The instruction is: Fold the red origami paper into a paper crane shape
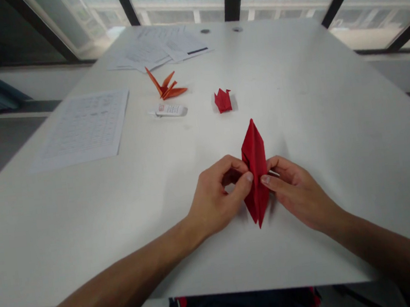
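Note:
A folded red origami paper [254,153], long and diamond-shaped, stands on end between my hands above the table. Its upper tip is a single point, and the lower end splits into two points. My left hand [220,191] pinches its left edge between thumb and index finger. On the opposite edge, my right hand [296,188] grips the paper with its thumb in front and fingers behind. Beyond the paper sits a small red origami crane [223,100]. To its left rests an orange origami crane [166,86] with raised points.
A white glue tube [169,110] lies near the orange crane. One printed sheet [85,127] is on the left, and several overlapping papers [157,48] lie at the back. The white table [326,126] ends at windows; two round holes are near its far edge.

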Demonstrator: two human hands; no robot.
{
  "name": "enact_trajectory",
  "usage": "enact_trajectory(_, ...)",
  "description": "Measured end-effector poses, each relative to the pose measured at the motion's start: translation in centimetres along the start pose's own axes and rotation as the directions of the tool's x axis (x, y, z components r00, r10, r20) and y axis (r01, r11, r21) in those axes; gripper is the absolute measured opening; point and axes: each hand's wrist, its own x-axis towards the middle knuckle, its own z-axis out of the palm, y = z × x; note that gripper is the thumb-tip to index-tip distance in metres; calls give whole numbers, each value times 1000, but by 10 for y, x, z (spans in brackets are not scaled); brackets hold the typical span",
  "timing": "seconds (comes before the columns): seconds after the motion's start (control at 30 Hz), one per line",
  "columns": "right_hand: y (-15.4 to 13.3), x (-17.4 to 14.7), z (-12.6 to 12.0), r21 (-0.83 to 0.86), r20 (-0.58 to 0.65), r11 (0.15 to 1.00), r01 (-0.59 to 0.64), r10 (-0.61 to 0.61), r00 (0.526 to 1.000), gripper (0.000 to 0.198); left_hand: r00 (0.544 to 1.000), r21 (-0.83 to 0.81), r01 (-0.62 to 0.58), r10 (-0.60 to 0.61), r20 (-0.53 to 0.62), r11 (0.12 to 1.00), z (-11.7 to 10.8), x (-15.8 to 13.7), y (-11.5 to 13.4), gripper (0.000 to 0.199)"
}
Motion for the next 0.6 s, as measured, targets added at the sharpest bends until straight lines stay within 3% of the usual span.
enact_trajectory(0.17, 0, 1, -2, -32, -7, 999, 20, -20, 1000, 11, 976, 202, -216, 216, 25, 955, 0, -1, 7, 9)
enact_trajectory(0.3, 0, 1, -1, -36, 17, 999, -12, 13, 1000, 11, 952, 334, -293, 304, 20, 896, 2, -2, 7, 17)
enact_trajectory(0.4, 1, 2, 0, -5, 16, 1000, -28, 28, 999, 11, 953, 307, -299, 300, 46, 903, 1, -3, 5, 23)
enact_trajectory(0.6, 0, 4, 4, 133, 16, 988, -76, 75, 997, 13, 979, 91, -190, 182, 94, 977, -1, -4, 0, 39)
